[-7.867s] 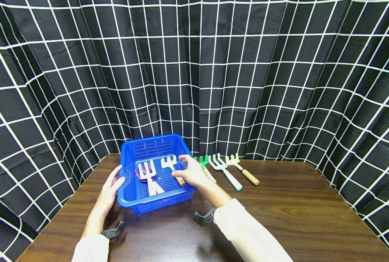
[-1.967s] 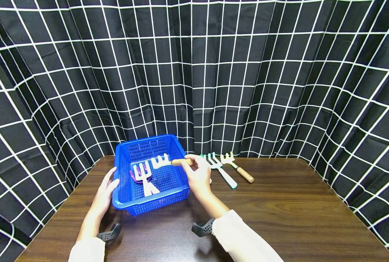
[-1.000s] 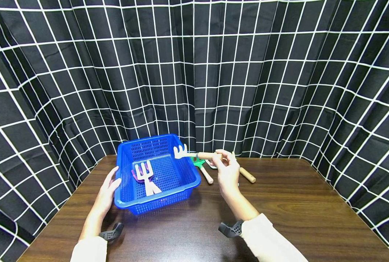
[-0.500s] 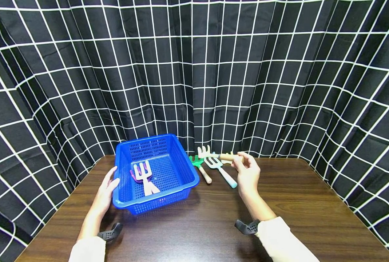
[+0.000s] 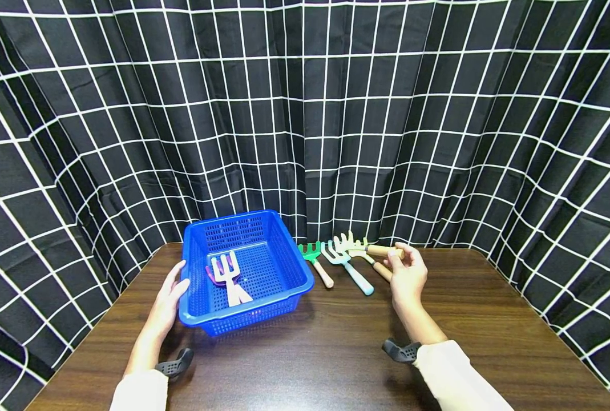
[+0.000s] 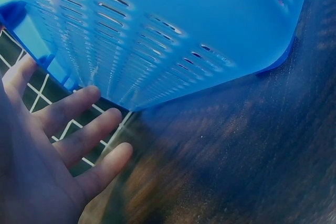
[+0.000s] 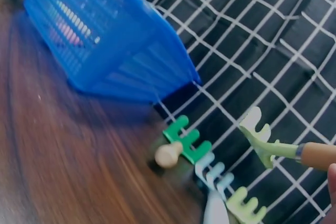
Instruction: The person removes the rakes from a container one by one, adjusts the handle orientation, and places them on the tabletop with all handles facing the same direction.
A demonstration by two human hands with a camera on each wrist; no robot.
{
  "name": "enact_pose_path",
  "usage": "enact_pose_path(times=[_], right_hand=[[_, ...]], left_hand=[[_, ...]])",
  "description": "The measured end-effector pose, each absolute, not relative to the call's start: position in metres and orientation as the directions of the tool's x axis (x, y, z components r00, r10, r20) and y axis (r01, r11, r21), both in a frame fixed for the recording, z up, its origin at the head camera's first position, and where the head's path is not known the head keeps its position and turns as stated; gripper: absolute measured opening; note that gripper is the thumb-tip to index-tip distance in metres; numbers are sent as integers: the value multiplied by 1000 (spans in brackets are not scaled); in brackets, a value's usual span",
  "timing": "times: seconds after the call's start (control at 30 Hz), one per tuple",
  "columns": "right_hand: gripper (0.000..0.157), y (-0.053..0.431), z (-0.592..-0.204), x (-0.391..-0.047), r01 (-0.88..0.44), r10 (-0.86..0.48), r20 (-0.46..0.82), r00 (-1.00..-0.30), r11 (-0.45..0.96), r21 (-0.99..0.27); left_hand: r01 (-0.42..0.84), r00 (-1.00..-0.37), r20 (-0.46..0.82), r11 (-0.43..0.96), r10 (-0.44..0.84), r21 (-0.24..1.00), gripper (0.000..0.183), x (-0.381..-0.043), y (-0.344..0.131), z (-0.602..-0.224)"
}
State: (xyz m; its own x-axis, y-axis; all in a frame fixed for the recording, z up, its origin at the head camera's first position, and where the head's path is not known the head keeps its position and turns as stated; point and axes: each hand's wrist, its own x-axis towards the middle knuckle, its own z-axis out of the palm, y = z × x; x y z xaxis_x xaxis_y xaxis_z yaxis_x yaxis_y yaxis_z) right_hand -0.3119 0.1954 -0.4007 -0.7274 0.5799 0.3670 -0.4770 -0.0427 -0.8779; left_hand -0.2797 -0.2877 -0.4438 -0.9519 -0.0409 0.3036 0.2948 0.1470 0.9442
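My right hand pinches the wooden handle of a small pale hand rake near the handle's end. The tines point left. In the right wrist view this hand rake shows above the row of others. Just below it lies a similar rake with a wooden handle, partly covered in the head view. My left hand rests at the left rim of a blue plastic basket. In the left wrist view its fingers spread loosely beside the basket's outer wall.
Inside the basket, a white hand fork overlaps a purple one. On the wooden table, a green rake and a light blue rake lie right of the basket. Behind hangs a black gridded curtain.
The wooden-handled rake has come out of the basket in my right hand and moved right, over the rakes on the table. My left hand has stayed at the basket's rim.
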Motion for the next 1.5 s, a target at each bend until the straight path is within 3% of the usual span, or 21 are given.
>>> enact_pose_path(times=[0.27, 0.53, 0.77, 1.07, 1.5], right_hand=[[24, 215, -401, -312, -445, 626, 428, -652, 141, -885], [24, 238, -407, -316, -421, 641, 428, -638, 175, -890], [24, 251, -415, -321, -338, 706, 371, -603, 195, -921], [23, 270, -429, -326, -207, 735, 378, -562, 318, -925], [25, 294, -445, -329, -144, 770, 308, -559, 276, -950]], left_hand=[[285, -954, 295, 157, -46, 946, 52, -280, -287, -443], [270, -959, 281, 165, -46, 949, 52, -279, -287, -442], [269, -959, 279, 159, -49, 950, 52, -280, -287, -443], [276, -957, 286, 142, -49, 950, 51, -279, -286, -443], [264, -961, 273, 132, -50, 955, 53, -279, -286, -443]])
